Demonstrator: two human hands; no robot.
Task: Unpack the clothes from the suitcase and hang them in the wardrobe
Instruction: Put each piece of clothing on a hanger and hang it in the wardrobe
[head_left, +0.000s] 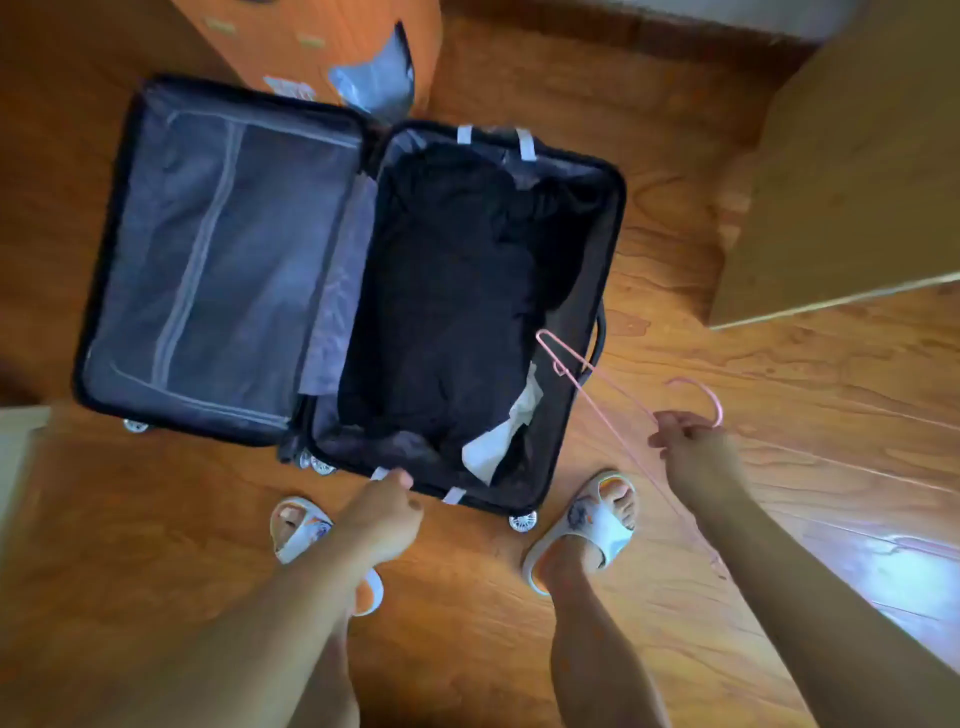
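A black suitcase (613, 218) lies open on the wooden floor. Its right half holds dark folded clothes (452, 291) with a white piece (506, 436) at the near end. The left half (223, 270) shows only grey lining and a zipped divider. My right hand (691, 447) grips a thin pink hanger (602, 387) near its hook, just right of the suitcase's near corner. My left hand (387, 512) hovers with curled fingers at the suitcase's near edge, beside a white strap (379, 474); whether it touches the strap is unclear.
An orange suitcase (311, 47) stands behind the open one. A light wooden panel (852, 197), perhaps a wardrobe door, stands at the right. My feet in white sandals (592, 525) are close to the suitcase's near edge. Bare floor stretches to the right.
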